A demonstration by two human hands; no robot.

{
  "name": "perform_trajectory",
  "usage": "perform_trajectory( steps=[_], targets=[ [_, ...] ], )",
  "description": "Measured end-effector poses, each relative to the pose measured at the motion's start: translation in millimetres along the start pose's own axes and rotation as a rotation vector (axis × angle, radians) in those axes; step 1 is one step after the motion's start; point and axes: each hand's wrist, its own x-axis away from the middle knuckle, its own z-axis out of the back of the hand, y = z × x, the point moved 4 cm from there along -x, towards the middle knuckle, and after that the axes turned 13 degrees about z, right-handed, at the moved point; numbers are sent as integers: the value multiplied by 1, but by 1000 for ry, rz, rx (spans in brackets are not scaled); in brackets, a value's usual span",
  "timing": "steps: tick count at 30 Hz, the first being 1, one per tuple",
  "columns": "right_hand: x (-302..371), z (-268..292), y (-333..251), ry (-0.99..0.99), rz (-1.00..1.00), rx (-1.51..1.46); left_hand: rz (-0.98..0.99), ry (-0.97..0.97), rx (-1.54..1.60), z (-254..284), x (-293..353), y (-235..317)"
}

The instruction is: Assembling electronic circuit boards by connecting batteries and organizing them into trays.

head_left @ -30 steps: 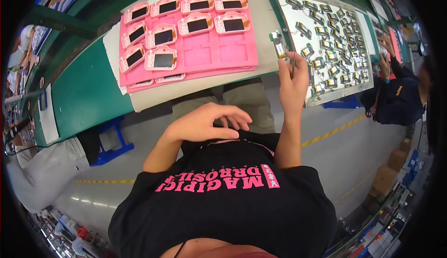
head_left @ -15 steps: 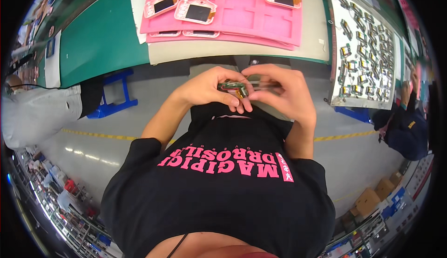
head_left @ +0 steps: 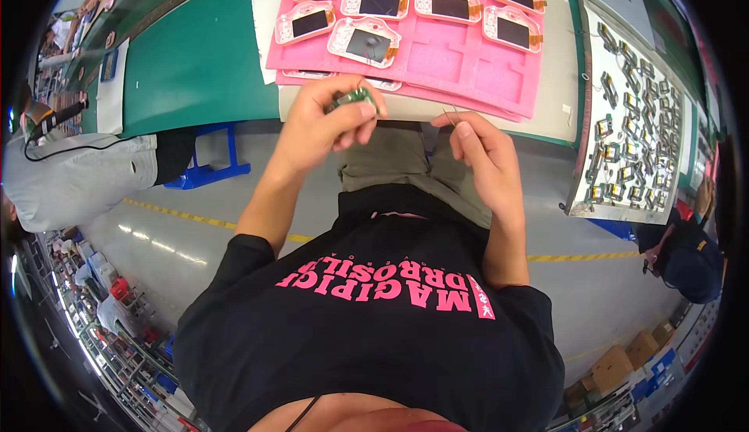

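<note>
My left hand is closed around a small green circuit board, held just off the near edge of the bench. Thin wires rise from the board toward a small round grey part, which shows in front of a pink housing's screen. My right hand is apart from the left, at the right. Its thumb and fingers pinch two thin dark prongs that look like tweezers; most of their length is hidden by the hand. The board's underside is covered by my left fingers.
Pink foam trays lie stacked on the bench, with several pink housings with dark screens in the top one. At the right, a white tray holds many small circuit boards. A green mat covers the left bench. Other people sit at both sides.
My hands, together over my lap before, have moved apart. The left one has gone forward and left to the bench edge with the board. The view has shifted slightly.
</note>
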Motion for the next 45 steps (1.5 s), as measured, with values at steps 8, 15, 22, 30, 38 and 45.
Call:
perform_trajectory(
  steps=[8,15,22,30,38,45],
  targets=[
    [-22,-1,20,-68,-186,-313,-439,474,-1003,-13,-65,78],
    [-32,10,22,-95,-199,-387,-279,350,-938,-8,-97,71],
    [-37,7,15,-58,-98,-466,-387,336,-546,-36,-105,56],
    [-53,-1,22,-23,-215,-482,-286,388,-390,-36,-107,37],
    [-52,-7,29,-2,-230,-476,-315,411,-360,-35,-106,28],
    [-57,-13,31,24,-258,-488,-309,392,-326,-36,-105,27]
  ],
)
